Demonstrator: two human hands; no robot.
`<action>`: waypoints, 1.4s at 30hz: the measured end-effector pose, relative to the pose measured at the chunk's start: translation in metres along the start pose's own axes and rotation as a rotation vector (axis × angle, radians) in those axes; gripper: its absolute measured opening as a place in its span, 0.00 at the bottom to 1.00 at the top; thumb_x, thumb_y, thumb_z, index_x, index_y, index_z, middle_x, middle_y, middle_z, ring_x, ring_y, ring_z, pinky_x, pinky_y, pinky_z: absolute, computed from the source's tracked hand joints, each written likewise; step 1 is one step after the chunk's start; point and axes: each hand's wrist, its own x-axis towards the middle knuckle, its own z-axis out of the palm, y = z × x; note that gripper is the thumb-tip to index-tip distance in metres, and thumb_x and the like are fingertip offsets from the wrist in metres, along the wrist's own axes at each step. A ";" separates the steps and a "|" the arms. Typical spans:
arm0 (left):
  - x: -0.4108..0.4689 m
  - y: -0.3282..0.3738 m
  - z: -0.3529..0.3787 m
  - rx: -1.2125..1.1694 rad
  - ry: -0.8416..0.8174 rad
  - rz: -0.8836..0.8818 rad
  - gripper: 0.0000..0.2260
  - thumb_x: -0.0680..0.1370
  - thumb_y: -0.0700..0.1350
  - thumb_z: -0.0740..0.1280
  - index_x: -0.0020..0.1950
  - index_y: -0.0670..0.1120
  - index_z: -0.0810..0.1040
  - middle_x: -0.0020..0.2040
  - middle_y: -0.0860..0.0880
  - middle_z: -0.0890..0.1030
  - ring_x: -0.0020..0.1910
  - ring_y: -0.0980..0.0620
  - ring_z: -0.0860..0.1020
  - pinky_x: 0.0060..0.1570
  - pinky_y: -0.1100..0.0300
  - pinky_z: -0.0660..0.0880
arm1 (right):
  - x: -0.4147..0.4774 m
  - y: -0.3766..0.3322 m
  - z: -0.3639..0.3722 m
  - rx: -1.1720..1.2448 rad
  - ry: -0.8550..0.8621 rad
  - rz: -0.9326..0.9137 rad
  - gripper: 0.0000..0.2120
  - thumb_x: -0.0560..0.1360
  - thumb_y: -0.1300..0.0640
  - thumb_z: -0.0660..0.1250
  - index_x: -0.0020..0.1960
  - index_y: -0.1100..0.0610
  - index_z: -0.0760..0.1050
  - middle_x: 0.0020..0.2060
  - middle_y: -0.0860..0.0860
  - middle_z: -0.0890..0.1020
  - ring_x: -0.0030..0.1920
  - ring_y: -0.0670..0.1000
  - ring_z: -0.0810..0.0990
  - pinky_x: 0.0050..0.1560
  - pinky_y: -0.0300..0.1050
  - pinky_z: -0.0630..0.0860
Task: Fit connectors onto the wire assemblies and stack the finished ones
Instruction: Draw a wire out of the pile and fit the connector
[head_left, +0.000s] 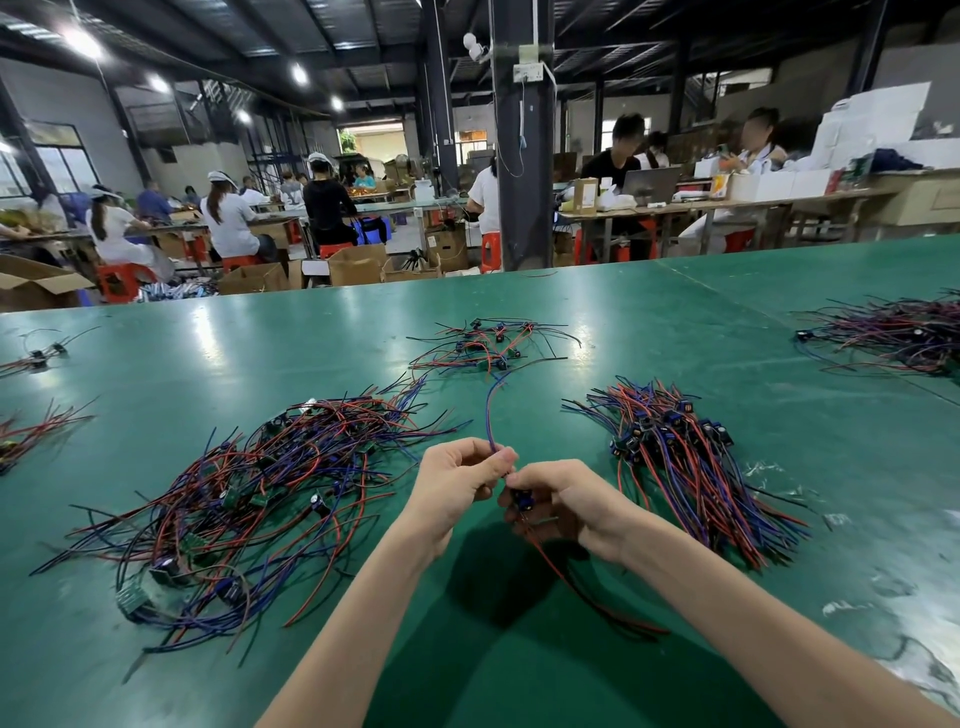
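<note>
Connector (522, 500) pinched in right hand (563, 506); left hand (460, 475) pinches blue wire (491, 410) (both raised above table (675, 322))

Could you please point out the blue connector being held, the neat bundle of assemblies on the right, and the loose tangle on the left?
blue connector (523, 500), head view, its visible face.
neat bundle (675, 441), head view, clustered connector ends.
loose tangle (260, 483), head view, middle wires.

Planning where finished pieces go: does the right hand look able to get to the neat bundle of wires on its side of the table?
Probably yes. The neat bundle lies just beside the right hand on the table, with nothing between them, though the hand is holding a connector.
</note>
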 end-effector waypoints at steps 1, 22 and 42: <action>0.000 -0.001 0.001 0.021 0.006 0.021 0.04 0.75 0.37 0.70 0.39 0.41 0.80 0.27 0.53 0.78 0.27 0.57 0.67 0.30 0.68 0.66 | 0.001 0.000 0.000 0.003 0.027 -0.005 0.09 0.74 0.59 0.65 0.37 0.60 0.79 0.29 0.52 0.81 0.27 0.49 0.79 0.29 0.36 0.75; 0.017 -0.007 -0.046 0.577 0.661 0.315 0.06 0.75 0.43 0.71 0.40 0.43 0.81 0.31 0.55 0.77 0.32 0.60 0.75 0.35 0.77 0.66 | -0.004 0.003 0.017 -0.076 0.034 -0.100 0.13 0.72 0.65 0.63 0.29 0.62 0.75 0.25 0.54 0.78 0.23 0.49 0.74 0.24 0.35 0.70; 0.016 0.012 -0.055 -1.100 0.220 -0.480 0.08 0.76 0.39 0.66 0.37 0.37 0.76 0.25 0.49 0.68 0.21 0.57 0.65 0.18 0.68 0.65 | -0.004 0.000 0.007 -0.071 -0.002 -0.098 0.10 0.73 0.68 0.62 0.33 0.64 0.74 0.26 0.54 0.78 0.23 0.50 0.75 0.24 0.35 0.71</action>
